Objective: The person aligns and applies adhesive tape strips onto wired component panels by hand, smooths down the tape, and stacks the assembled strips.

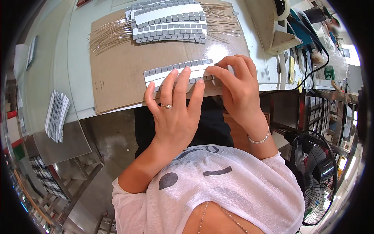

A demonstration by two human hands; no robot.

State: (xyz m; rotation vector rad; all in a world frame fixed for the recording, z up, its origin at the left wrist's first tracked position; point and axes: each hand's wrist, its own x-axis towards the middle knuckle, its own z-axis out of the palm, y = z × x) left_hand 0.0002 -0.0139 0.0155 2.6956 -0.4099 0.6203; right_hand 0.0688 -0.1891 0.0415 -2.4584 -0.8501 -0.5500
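Hold the strip [198, 73] flat under the spread left hand [177, 117]; the curled right hand [242, 86], whether pinching I cannot tell, should press lightly.

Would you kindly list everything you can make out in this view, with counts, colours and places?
Segmented strip: one, grey and white, under both hands
Strip stack: one, grey and white, top centre
Thin strands: many, brown, both sides of the stack
Cardboard sheet: one, brown, beneath these
Strip pile: one, grey and white, left
Worktable: one, pale, under the cardboard
Cable: one, black, upper right
Fan: one, black, lower right
Bracelet: one, silver, right wrist
Ring: one, silver, left hand
Shirt: one, whitish, bottom
Left hand: one, bare, centre
Right hand: one, bare, right of centre
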